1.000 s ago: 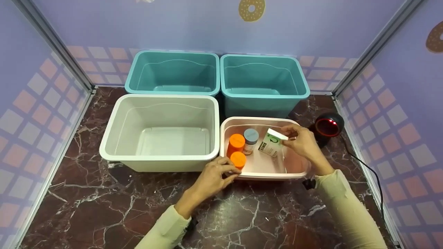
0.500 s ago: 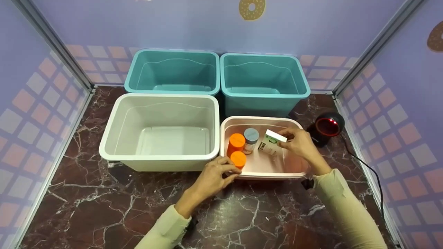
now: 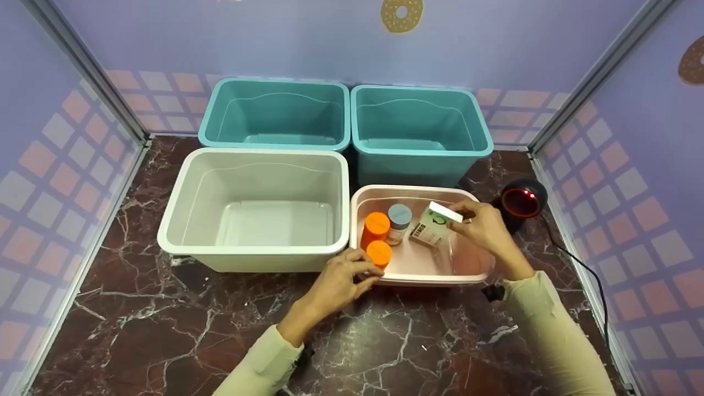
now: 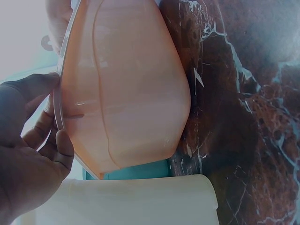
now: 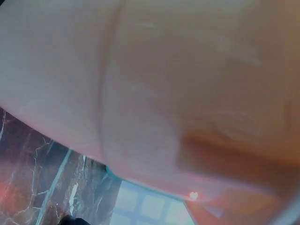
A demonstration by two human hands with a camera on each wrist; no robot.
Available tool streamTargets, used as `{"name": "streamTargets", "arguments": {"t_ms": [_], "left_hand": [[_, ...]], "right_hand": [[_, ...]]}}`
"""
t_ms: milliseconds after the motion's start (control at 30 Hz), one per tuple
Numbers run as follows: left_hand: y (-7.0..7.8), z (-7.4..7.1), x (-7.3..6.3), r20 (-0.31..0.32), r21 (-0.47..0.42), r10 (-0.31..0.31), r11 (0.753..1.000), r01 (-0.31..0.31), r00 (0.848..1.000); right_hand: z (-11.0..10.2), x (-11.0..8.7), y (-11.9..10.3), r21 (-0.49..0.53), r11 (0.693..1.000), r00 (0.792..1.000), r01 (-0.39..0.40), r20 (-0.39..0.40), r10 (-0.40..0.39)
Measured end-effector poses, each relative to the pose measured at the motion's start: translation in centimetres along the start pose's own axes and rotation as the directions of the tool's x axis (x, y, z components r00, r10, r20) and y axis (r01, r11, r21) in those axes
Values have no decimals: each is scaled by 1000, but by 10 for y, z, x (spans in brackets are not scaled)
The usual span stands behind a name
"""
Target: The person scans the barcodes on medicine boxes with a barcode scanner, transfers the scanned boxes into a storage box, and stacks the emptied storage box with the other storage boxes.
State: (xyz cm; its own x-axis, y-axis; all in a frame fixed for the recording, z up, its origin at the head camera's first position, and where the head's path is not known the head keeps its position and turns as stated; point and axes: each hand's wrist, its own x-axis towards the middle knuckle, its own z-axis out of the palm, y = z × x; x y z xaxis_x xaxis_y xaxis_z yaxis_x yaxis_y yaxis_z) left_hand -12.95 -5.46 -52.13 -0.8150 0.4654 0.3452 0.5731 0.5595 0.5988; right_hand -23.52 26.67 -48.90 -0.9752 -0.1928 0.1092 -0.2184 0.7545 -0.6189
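My right hand [image 3: 483, 226] pinches a small white and green carton [image 3: 433, 224] by its upper end, tilted inside the pink bin [image 3: 418, 191]. My left hand [image 3: 344, 276] grips this bin's rim at the front left corner; in the left wrist view the fingers [image 4: 64, 149] curl at the rim of the pink wall [image 4: 126, 89]. Close by those fingertips stand two orange-capped bottles, one cap [image 3: 378, 254] in front of the other [image 3: 377, 224]. Beside them is a grey-capped bottle [image 3: 399, 217]. The right wrist view is filled mostly by the blurred bin wall [image 5: 154, 93], which hides the hand.
A larger white bin [image 3: 253, 251] stands left of the pink one. Two teal bins, left [image 3: 275, 147] and right [image 3: 412, 165], stand behind. To the right is a black scanner-like device [image 3: 522, 201] with a red glow and a cable [image 3: 588, 267]. Walls enclose the marbled tabletop [image 3: 181, 330].
The carton in my right hand shifts slightly left and turns, then comes back right. My left hand stays on the pink bin's rim, and the bottles stay in place.
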Motion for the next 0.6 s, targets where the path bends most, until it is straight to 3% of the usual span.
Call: {"name": "streamTargets", "arguments": {"t_ms": [233,600], "left_hand": [[-1,1,0,-11,-7,13,1000,-13,1000],[-2,2,0,-12,-9,12,1000,-12,1000]], "right_hand": [[-9,-3,2,81,997,1000,-17,-11,18],[-24,-12,2,110,994,997,6,-77,2]]}}
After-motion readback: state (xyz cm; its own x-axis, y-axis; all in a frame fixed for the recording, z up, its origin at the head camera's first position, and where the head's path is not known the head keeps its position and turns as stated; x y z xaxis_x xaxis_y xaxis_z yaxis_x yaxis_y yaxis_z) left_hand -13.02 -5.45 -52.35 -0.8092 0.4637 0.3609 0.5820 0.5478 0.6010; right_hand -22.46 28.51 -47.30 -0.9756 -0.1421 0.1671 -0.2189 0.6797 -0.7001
